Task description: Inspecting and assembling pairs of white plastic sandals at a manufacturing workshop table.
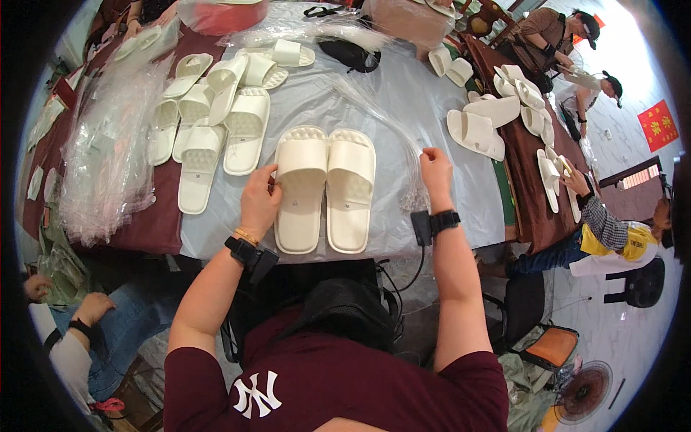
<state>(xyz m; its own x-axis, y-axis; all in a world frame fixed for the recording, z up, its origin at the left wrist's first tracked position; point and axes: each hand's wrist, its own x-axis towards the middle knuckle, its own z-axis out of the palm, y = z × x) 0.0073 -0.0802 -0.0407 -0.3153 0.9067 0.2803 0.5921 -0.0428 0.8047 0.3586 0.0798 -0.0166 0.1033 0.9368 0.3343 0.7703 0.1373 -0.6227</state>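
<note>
A pair of cream-white slippers [299, 216] lies side by side in front of me, toes pointing away, on the plastic-covered table. At the outer edge of the left slipper, beside its strap, my left hand [260, 200] has its fingers curled in and touching it. My right hand [436, 178] is closed, fingertips pinched together, to the right of the pair. Whatever it pinches, if anything, is too small to see. Close by that hand lies a bundle of thin clear plastic strands [412, 194], its thick ends toward me.
More white slippers [199, 162] are grouped at left, next to clear plastic bags [108, 158]. Others [475, 133] lie at right and on a brown side table [529, 144]. A black pouch [350, 54] sits at the back. Co-workers are around; one person's hand [576, 181] touches slippers.
</note>
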